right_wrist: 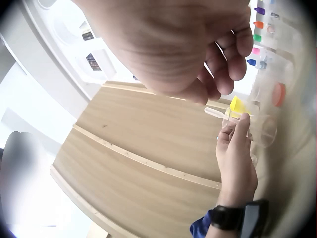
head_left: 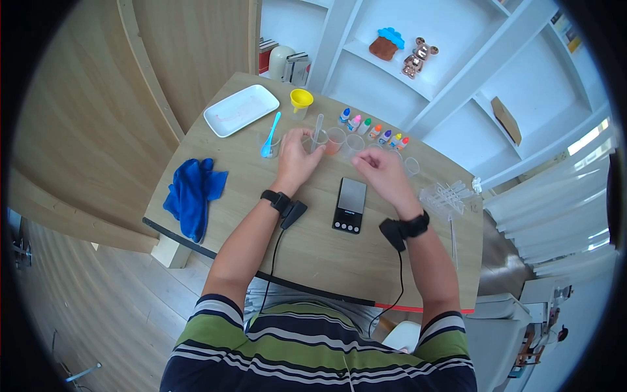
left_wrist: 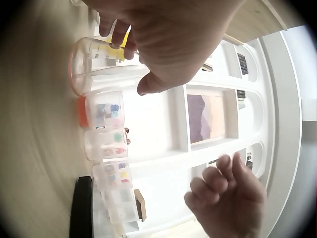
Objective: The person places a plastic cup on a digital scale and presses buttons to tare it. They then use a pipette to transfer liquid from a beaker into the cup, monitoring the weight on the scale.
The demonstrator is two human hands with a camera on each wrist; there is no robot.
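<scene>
My left hand (head_left: 299,163) curls round a clear graduated beaker (left_wrist: 85,74), thumb on one side and fingers on the other. A clear plastic dropper (head_left: 319,123) leans in the beaker, its bulb end (right_wrist: 214,112) sticking up past the rim. Right beside it stands a clear cup with reddish liquid (head_left: 334,142) at the bottom. My right hand (head_left: 384,175) hovers above the row of cups, fingers loosely bent with nothing in them. A further clear cup (head_left: 355,143) stands in that row, and the right hand hides others partly.
A black scale (head_left: 350,206) lies in front. Small colour bottles (head_left: 367,125) line the back. Left are a light blue spoon (head_left: 271,137), yellow funnel (head_left: 301,98), white tray (head_left: 241,110) and blue cloth (head_left: 194,196). Clear sticks (head_left: 450,196) lie at right.
</scene>
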